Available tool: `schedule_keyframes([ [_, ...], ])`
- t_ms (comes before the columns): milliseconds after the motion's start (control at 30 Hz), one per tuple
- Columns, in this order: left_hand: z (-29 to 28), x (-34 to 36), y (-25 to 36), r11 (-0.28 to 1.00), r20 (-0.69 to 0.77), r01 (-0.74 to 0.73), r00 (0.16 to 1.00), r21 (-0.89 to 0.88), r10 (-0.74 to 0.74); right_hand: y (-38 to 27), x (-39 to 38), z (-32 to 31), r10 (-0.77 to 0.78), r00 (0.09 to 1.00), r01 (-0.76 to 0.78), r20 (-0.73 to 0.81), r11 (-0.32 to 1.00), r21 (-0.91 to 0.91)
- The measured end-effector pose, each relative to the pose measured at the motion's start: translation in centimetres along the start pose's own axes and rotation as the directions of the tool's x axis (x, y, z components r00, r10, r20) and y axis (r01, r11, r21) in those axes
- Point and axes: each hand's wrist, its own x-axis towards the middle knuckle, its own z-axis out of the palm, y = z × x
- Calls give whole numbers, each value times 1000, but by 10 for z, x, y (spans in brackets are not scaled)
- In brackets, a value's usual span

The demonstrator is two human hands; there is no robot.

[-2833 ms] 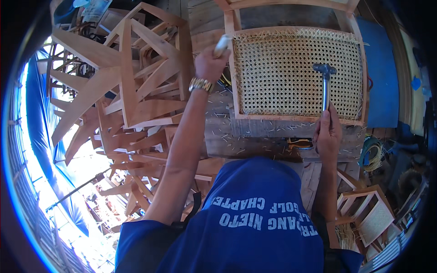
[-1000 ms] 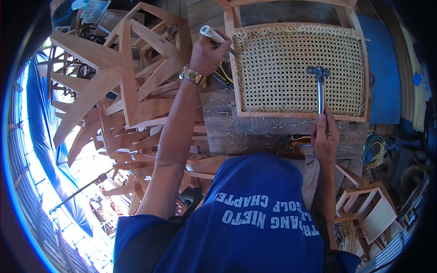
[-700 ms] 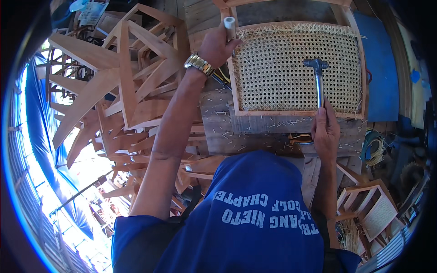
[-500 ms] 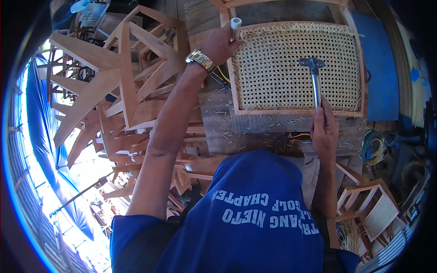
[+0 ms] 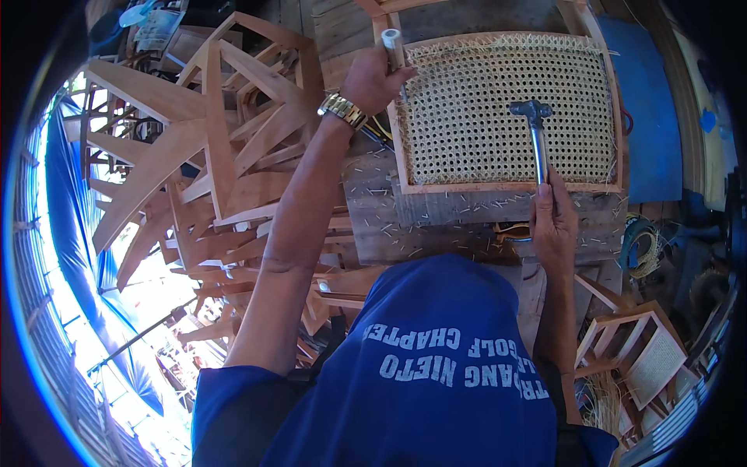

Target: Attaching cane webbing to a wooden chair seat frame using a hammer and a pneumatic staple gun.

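Note:
A wooden frame with woven cane webbing [image 5: 482, 132] lies at the upper right, cut cane ends bristling along its far edge. At the frame's left far corner, my left hand [image 5: 375, 82] is closed around a pale cylinder [image 5: 392, 43] with a round, whitish top. The cylinder stands nearly upright; its lower end is hard to make out. Low in the right part, my right hand [image 5: 554, 218] grips a hammer [image 5: 539, 140] by the end of its metal handle. The hammer's head is over the middle of the cane, and I cannot tell whether it touches.
Cane scraps litter the wooden bench [image 5: 373, 226] near the frame. Orange-handled pliers [image 5: 511, 232] lie by my right wrist. Stacked wooden chair parts [image 5: 218, 132] crowd the left. A blue board [image 5: 642, 117] is right of the frame, with a coil of cane [image 5: 642, 257] below it.
My left hand has shifted slightly left with the pale cylinder, which now leans a little more to the left. My right hand and the hammer are almost unmoved.

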Motion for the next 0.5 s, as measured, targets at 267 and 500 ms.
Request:
schedule_keyframes([
  [267, 3, 6, -2, 994, 38, -48, 998, 94, 45, -6, 1, 8, -26, 998, 27, 60, 1000, -12],
  [500, 2, 7, -2, 971, 121, -236, 964, -24, 238, -6, 0, 14, 8, 998, -8, 60, 1000, -4],
])
